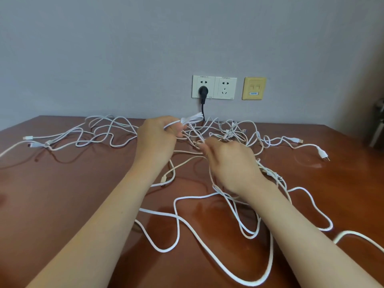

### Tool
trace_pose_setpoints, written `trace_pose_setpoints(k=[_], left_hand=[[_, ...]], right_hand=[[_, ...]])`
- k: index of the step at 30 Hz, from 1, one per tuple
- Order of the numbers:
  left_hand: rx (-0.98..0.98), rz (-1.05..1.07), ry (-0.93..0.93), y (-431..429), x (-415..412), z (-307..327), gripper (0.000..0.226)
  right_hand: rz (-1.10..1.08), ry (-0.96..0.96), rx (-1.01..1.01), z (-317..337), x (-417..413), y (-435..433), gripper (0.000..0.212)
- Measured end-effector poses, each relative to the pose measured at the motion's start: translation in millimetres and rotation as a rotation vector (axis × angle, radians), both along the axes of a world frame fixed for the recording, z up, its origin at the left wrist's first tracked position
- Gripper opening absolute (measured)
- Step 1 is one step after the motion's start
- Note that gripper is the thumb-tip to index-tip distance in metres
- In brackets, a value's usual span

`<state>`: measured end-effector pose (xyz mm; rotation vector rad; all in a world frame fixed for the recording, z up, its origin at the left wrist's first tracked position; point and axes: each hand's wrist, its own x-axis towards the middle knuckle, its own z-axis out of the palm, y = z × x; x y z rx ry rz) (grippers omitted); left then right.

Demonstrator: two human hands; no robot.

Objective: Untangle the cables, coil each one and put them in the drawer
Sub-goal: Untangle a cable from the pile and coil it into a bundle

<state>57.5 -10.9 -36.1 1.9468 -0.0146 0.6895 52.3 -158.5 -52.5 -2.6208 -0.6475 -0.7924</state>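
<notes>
Left hand (158, 138) gripped a folded bunch (192, 119) of white cable held off the table (72, 183), probably to keep the gathered slack clear while the right hand (230, 163) pinched one strand just beside it to work it free. Cables (162, 213) lay tangled and uncoiled across the table; drawer not in view. Count: several white, at least one beige, exact number unclear; two sockets (214, 87), one black plug (203, 91).

soft even light | glare on table (62, 194) | edges bowed | right edge perhaps blurred

head-worn view, forward-down, close over table (62, 183)
</notes>
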Motion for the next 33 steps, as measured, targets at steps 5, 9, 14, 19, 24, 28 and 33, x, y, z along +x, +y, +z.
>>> trace_pose_setpoints(k=[5,9,14,19,24,28,33], left_hand=[[0.066,0.097,-0.018,1.7,-0.1,-6.9,0.014],[0.145,0.102,0.005,-5.7,-1.4,-9.9,0.017],[0.341,0.0,0.039,-15.3,-2.6,-13.9,0.021],[0.407,-0.339,0.138,-20.1,-6.0,-15.8,0.017],[0.286,-0.525,0.112,-26.2,-11.5,-16.4,0.029],[0.069,-0.558,0.061,-27.4,-10.7,-12.8,0.03],[-0.196,-0.483,-0.021,-26.5,-8.1,-10.1,0.024]], right_hand=[[0.182,-0.314,-0.185,-3.6,-11.8,20.0,0.018],[0.241,-0.338,-0.169,-2.6,-6.1,14.1,0.007],[0.251,-0.142,0.075,10.5,-4.7,-2.3,0.017],[0.18,0.041,0.317,8.2,14.4,-18.8,0.023],[0.262,0.234,0.619,10.8,23.1,-28.2,0.027],[0.237,0.267,0.776,12.2,25.6,-35.9,0.02],[0.198,0.239,0.727,2.7,28.1,-26.5,0.017]])
